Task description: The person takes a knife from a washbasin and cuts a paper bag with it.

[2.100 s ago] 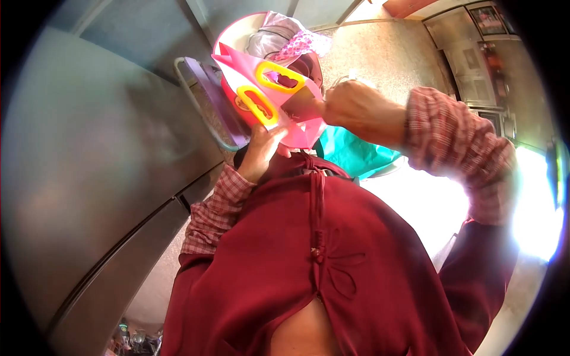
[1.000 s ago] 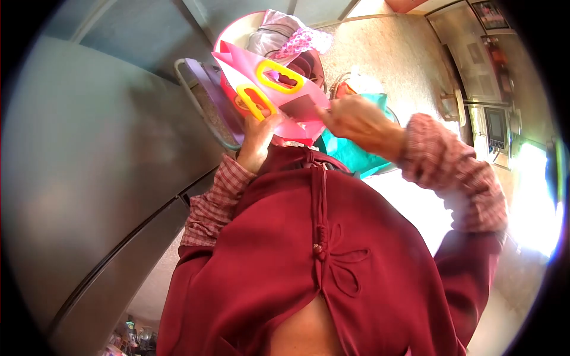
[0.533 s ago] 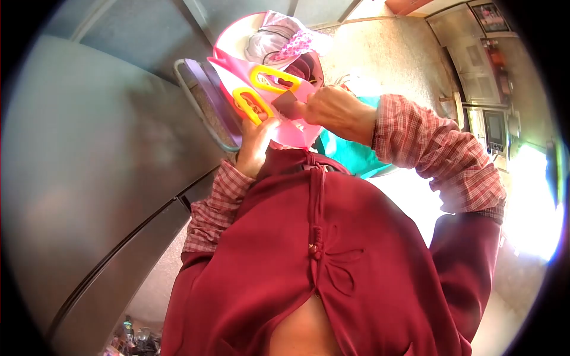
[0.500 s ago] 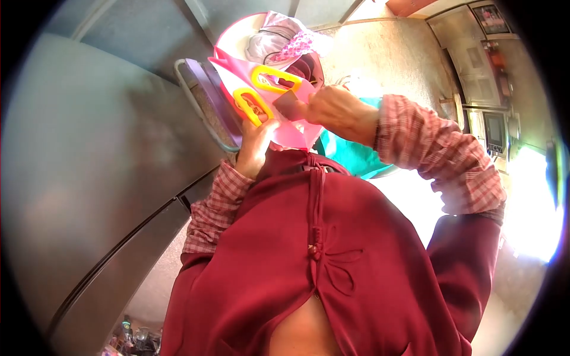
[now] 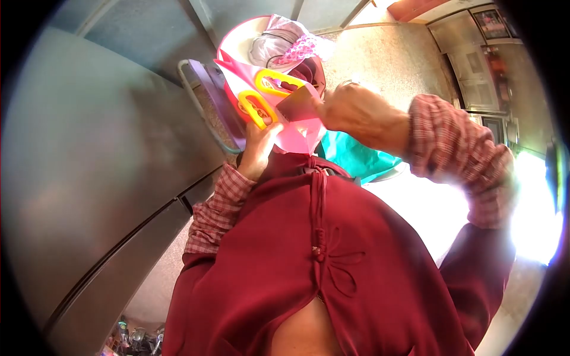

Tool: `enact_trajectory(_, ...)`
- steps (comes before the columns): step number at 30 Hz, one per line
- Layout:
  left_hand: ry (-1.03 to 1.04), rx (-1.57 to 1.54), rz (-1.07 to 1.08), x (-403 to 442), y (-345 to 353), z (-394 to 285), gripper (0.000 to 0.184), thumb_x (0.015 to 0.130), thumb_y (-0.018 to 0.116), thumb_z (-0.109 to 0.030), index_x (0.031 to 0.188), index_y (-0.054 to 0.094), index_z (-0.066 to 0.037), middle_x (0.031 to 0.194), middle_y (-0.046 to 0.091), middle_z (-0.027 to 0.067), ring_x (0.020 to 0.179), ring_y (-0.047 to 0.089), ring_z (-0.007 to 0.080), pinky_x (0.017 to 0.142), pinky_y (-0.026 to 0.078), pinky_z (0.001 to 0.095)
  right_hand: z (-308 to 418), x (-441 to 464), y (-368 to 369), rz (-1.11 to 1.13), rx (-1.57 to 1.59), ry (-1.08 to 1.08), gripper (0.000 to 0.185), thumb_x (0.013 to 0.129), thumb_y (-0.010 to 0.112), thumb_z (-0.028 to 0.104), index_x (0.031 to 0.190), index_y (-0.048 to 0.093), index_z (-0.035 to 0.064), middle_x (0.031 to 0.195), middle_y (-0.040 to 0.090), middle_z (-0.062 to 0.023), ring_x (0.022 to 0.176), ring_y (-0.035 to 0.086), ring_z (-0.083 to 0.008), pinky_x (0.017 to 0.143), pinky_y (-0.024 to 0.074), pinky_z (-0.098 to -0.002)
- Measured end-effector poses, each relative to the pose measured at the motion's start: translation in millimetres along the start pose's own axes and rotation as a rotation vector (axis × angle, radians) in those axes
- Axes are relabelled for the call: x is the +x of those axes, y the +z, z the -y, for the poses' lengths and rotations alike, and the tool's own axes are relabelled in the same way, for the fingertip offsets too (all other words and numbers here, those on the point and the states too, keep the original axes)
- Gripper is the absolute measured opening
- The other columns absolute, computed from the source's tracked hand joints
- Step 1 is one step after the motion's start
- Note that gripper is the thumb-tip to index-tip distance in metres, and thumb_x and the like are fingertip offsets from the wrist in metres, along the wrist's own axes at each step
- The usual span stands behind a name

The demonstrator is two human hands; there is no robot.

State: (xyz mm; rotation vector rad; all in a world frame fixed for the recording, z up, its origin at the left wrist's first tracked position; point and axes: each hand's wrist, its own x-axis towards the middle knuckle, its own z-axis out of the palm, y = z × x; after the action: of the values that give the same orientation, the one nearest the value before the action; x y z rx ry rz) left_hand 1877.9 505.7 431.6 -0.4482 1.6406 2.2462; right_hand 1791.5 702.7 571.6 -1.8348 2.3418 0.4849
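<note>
A pink bag (image 5: pixel 300 135) with two yellow handles hangs in front of my body. My left hand (image 5: pixel 257 148) is closed around the nearer yellow handle (image 5: pixel 243 101). The farther yellow handle (image 5: pixel 259 81) stands free, apart from my fingers. Over the bag's mouth, my right hand (image 5: pixel 359 111) pinches a flat brownish rectangular thing (image 5: pixel 297 103) by its right end. I cannot make out its exact kind, and its lower edge is partly hidden at the bag.
Behind the bag stands a round tub (image 5: pixel 233 43) with a bundled grey-and-pink cloth (image 5: pixel 279 47). A purple flat piece (image 5: pixel 211 95) lies in a bin at left. A teal bag (image 5: pixel 356 155) sits below my right hand. A large grey cabinet surface (image 5: pixel 101 160) fills the left.
My right hand has moved to the right and the flat brownish thing shows more of its length above the bag. My left hand keeps its grip on the handle.
</note>
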Motion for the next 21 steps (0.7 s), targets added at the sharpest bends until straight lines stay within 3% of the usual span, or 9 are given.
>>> enact_trajectory(2, 0.448, 0.339, 0.058, 4, -18, 25, 0.016, 0.091, 0.053, -0.009, 0.099, 0.061, 0.003, 0.094, 0.058, 0.0112, 0.068, 0.061, 0.0181, 0.058, 0.052, 0.0244, -2, -12, 3, -0.170, -0.057, -0.006, 0.026, 0.080, 0.057, 0.002, 0.105, 0.055, -0.0053, 0.072, 0.061, -0.0141, 0.069, 0.066, -0.0284, 0.058, 0.0552, -0.0370)
enact_trajectory(4, 0.605, 0.393, 0.067, 0, -15, 17, 0.017, 0.092, 0.052, -0.007, 0.102, 0.061, 0.004, 0.099, 0.056, 0.0125, 0.072, 0.062, 0.0194, 0.061, 0.054, 0.0261, -6, -17, 3, -0.225, -0.122, -0.009, 0.024, 0.081, 0.057, 0.004, 0.104, 0.055, -0.0045, 0.071, 0.060, -0.0129, 0.067, 0.065, -0.0268, 0.057, 0.0542, -0.0362)
enact_trajectory(7, 0.516, 0.231, 0.079, -12, -13, 19, 0.017, 0.094, 0.052, -0.007, 0.105, 0.059, 0.005, 0.101, 0.052, 0.0118, 0.076, 0.064, 0.0199, 0.062, 0.057, 0.0282, 1, -17, 7, -0.242, -0.165, 0.020, 0.021, 0.083, 0.056, 0.006, 0.102, 0.055, -0.0031, 0.069, 0.057, -0.0107, 0.064, 0.063, -0.0243, 0.055, 0.0522, -0.0344)
enact_trajectory(9, 0.642, 0.349, 0.161, -5, -24, 36, 0.021, 0.097, 0.049, -0.007, 0.114, 0.056, 0.004, 0.111, 0.045, 0.0144, 0.075, 0.064, 0.0219, 0.063, 0.056, 0.0282, 4, -18, -8, -0.171, -0.023, 0.077, 0.020, 0.083, 0.055, 0.008, 0.100, 0.055, -0.0020, 0.069, 0.056, -0.0092, 0.062, 0.061, -0.0229, 0.055, 0.0508, -0.0333)
enact_trajectory(12, 0.640, 0.300, 0.204, -2, -27, 45, 0.023, 0.099, 0.046, -0.006, 0.119, 0.054, 0.001, 0.113, 0.042, 0.0154, 0.076, 0.064, 0.0232, 0.063, 0.056, 0.0279, 8, -19, -18, -0.013, -0.121, 0.137, 0.019, 0.083, 0.055, 0.009, 0.099, 0.055, -0.0008, 0.070, 0.056, -0.0084, 0.061, 0.060, -0.0217, 0.056, 0.0502, -0.0324)
enact_trajectory(15, 0.663, 0.344, 0.150, -5, -21, 41, 0.023, 0.098, 0.046, -0.006, 0.119, 0.054, 0.001, 0.113, 0.045, 0.0156, 0.077, 0.065, 0.0227, 0.062, 0.056, 0.0280, 8, -15, -10, -0.108, -0.124, 0.096, 0.017, 0.081, 0.057, 0.009, 0.096, 0.055, -0.0011, 0.068, 0.056, -0.0082, 0.062, 0.061, -0.0214, 0.056, 0.0502, -0.0320)
enact_trajectory(17, 0.533, 0.297, 0.176, -9, -18, 30, 0.026, 0.098, 0.042, -0.004, 0.121, 0.052, 0.002, 0.115, 0.046, 0.0160, 0.078, 0.064, 0.0226, 0.067, 0.056, 0.0303, 10, -8, -4, -0.064, -0.129, 0.030, 0.018, 0.080, 0.058, 0.008, 0.095, 0.056, -0.0016, 0.067, 0.057, -0.0081, 0.063, 0.062, -0.0216, 0.056, 0.0500, -0.0317)
enact_trajectory(20, 0.656, 0.548, 0.154, 0, -26, 47, 0.027, 0.098, 0.041, -0.004, 0.121, 0.052, 0.003, 0.114, 0.047, 0.0156, 0.080, 0.063, 0.0222, 0.069, 0.056, 0.0312, 17, 14, 11, 0.018, -0.111, -0.022, 0.018, 0.079, 0.060, 0.008, 0.093, 0.056, -0.0022, 0.066, 0.059, -0.0083, 0.064, 0.064, -0.0222, 0.056, 0.0501, -0.0316)
enact_trajectory(21, 0.572, 0.504, 0.148, 4, -24, 42, 0.026, 0.098, 0.041, -0.005, 0.120, 0.053, 0.003, 0.114, 0.047, 0.0154, 0.080, 0.063, 0.0221, 0.069, 0.055, 0.0310, 17, 22, 11, 0.045, -0.104, -0.034, 0.018, 0.078, 0.060, 0.007, 0.092, 0.056, -0.0024, 0.066, 0.060, -0.0085, 0.064, 0.065, -0.0224, 0.056, 0.0501, -0.0317)
